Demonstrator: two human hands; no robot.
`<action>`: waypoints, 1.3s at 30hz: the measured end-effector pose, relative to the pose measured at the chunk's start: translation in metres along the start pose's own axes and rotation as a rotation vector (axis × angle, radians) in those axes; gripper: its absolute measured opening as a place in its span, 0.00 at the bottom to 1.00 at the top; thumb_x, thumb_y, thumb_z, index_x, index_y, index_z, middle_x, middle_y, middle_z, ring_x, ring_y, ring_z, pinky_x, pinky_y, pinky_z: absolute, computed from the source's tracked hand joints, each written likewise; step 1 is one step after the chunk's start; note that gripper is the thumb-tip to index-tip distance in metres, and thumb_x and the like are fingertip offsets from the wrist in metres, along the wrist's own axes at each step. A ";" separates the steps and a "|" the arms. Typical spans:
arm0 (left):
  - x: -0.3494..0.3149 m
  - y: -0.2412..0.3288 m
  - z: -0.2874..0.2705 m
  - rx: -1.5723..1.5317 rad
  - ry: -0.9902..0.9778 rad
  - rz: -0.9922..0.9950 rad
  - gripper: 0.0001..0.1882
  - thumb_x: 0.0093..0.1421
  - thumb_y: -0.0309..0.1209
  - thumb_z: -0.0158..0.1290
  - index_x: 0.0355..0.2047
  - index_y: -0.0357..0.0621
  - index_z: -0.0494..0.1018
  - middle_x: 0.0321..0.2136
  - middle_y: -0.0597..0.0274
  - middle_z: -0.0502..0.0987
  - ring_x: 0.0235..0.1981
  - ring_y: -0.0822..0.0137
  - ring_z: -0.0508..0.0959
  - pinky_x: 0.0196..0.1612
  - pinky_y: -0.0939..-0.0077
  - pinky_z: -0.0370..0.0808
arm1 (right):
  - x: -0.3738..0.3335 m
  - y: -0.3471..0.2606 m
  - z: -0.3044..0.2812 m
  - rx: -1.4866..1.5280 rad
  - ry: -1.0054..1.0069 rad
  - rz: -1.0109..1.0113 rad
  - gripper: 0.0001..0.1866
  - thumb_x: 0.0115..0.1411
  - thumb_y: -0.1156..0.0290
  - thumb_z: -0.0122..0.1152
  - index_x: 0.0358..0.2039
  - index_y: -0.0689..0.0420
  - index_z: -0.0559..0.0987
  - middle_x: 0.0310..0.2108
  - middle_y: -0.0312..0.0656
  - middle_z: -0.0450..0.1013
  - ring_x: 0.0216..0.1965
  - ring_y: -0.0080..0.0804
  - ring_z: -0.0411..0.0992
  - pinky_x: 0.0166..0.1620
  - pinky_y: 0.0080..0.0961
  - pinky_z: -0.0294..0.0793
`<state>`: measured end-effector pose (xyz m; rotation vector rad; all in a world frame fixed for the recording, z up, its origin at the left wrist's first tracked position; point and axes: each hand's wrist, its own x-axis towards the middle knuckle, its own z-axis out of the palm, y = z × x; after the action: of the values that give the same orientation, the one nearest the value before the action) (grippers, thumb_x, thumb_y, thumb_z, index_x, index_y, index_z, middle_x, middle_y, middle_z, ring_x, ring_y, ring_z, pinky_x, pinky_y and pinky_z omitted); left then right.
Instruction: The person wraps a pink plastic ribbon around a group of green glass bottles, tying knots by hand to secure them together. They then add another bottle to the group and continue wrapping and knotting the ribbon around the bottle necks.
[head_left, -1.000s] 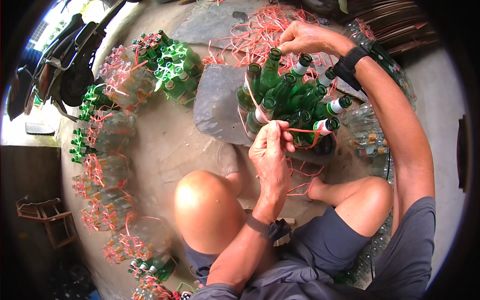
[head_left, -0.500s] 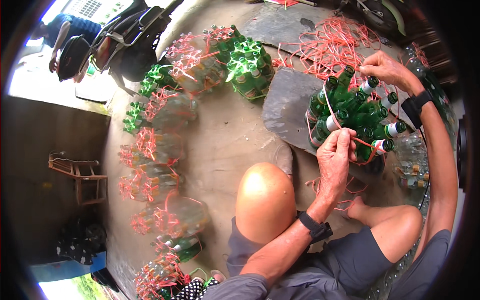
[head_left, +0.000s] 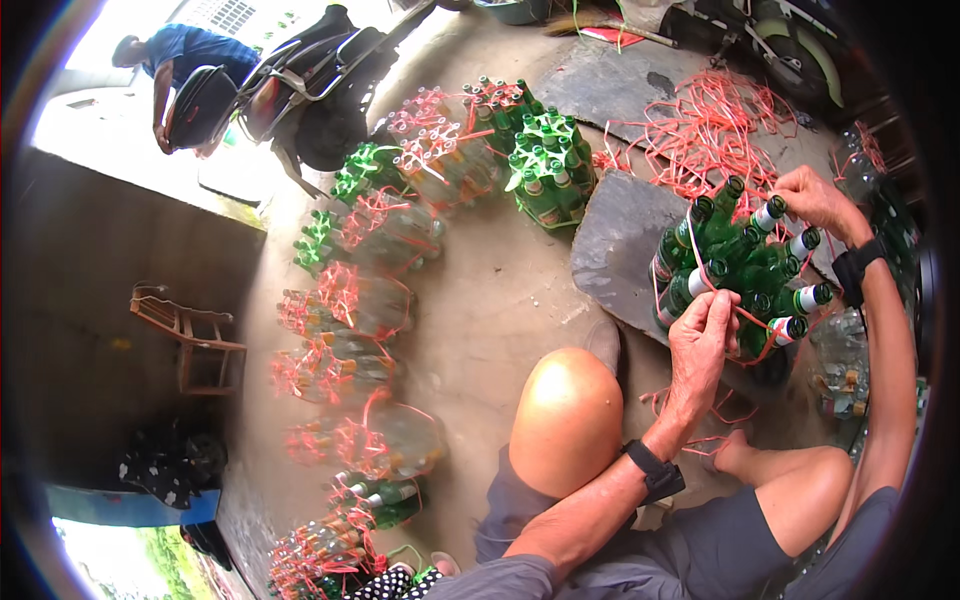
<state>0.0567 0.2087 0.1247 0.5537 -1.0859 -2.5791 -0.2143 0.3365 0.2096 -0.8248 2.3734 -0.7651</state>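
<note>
Down in the head view, the left hand (head_left: 703, 332) pinches a red plastic string (head_left: 742, 318) against a cluster of green glass bottles (head_left: 735, 265) lying on a grey stone slab (head_left: 620, 245). The right hand (head_left: 815, 198) closes on string at the bundle's far side. Tied bottle bundles (head_left: 365, 300) curve across the concrete floor (head_left: 480, 320).

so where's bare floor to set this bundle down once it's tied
The widest bare floor lies between the arc of tied bottle bundles and the grey slab. The slab's near-left part is also bare. Crowded: the loose red string pile, and the green bottle bundle under the left hand and right hand.
</note>
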 end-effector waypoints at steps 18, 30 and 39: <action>0.012 0.001 -0.014 0.024 -0.012 0.038 0.10 0.73 0.33 0.56 0.42 0.38 0.80 0.28 0.67 0.76 0.25 0.77 0.72 0.29 0.83 0.72 | -0.020 0.035 0.020 0.300 0.015 0.054 0.22 0.70 0.53 0.61 0.23 0.54 0.76 0.21 0.22 0.61 0.25 0.14 0.57 0.28 0.24 0.54; 0.005 0.003 -0.013 0.139 -0.030 0.108 0.09 0.72 0.33 0.58 0.42 0.40 0.81 0.26 0.71 0.75 0.27 0.80 0.71 0.31 0.84 0.68 | -0.056 0.056 0.047 0.364 0.224 -0.007 0.15 0.74 0.63 0.55 0.33 0.56 0.82 0.21 0.26 0.70 0.23 0.13 0.71 0.25 0.17 0.65; 0.005 -0.002 -0.016 0.199 -0.016 0.164 0.06 0.69 0.28 0.60 0.44 0.40 0.79 0.32 0.70 0.77 0.30 0.80 0.72 0.34 0.82 0.72 | -0.086 0.066 0.058 0.336 0.238 -0.037 0.15 0.72 0.72 0.55 0.55 0.62 0.81 0.39 0.34 0.80 0.42 0.18 0.75 0.46 0.19 0.75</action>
<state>0.0598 0.1979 0.1122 0.4675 -1.3435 -2.3555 -0.1453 0.4181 0.1492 -0.6667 2.3383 -1.2970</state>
